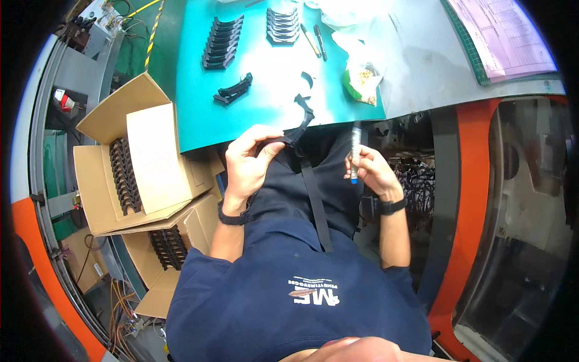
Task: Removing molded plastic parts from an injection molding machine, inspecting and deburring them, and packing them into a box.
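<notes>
My left hand (248, 163) grips one end of a black curved plastic part (306, 114) between thumb and fingers, at the near edge of the green mat (193, 120). The part's curved arm points away from me over the mat. In my right hand (379, 172) is a slim pen-like tool (355, 145) with a pale patterned body and a blue lower end, held upright to the right of the part and apart from it. Its exact kind is unclear. A small black curved piece (308, 79) lies just beyond the held part.
Two rows of black parts (223, 42) (283, 26) lie at the back, with loose parts (233, 89) nearer. Two pens (320, 42) and a bag of small pieces (363, 81) sit right. Cardboard boxes (160, 157) of black parts stand left; an orange machine frame (473, 199) rises right.
</notes>
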Demonstrator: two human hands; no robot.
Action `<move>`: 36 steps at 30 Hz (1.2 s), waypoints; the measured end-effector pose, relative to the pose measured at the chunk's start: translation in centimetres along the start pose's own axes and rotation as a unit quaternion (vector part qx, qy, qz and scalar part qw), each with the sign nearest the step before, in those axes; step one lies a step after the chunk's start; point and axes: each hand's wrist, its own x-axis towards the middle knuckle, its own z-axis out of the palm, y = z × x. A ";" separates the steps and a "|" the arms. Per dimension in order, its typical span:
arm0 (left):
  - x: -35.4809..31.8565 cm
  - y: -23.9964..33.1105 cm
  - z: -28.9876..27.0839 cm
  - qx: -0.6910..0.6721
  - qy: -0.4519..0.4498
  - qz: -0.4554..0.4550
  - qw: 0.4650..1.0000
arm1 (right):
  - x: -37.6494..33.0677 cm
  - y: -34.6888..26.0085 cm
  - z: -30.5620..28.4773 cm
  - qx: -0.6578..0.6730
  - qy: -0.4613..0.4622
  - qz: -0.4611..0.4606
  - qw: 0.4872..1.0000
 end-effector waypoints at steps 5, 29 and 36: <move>0.7 2.5 0.4 0.064 -0.177 0.100 0.977 | -2.2 1.2 3.4 0.081 0.010 -0.199 0.977; -1.8 0.5 4.1 -0.100 -0.132 -0.073 0.983 | -5.3 0.2 10.8 -0.103 0.138 -0.285 0.943; -1.7 0.3 4.5 -0.103 -0.096 -0.074 0.987 | -5.1 0.0 11.2 -0.094 0.176 -0.278 0.940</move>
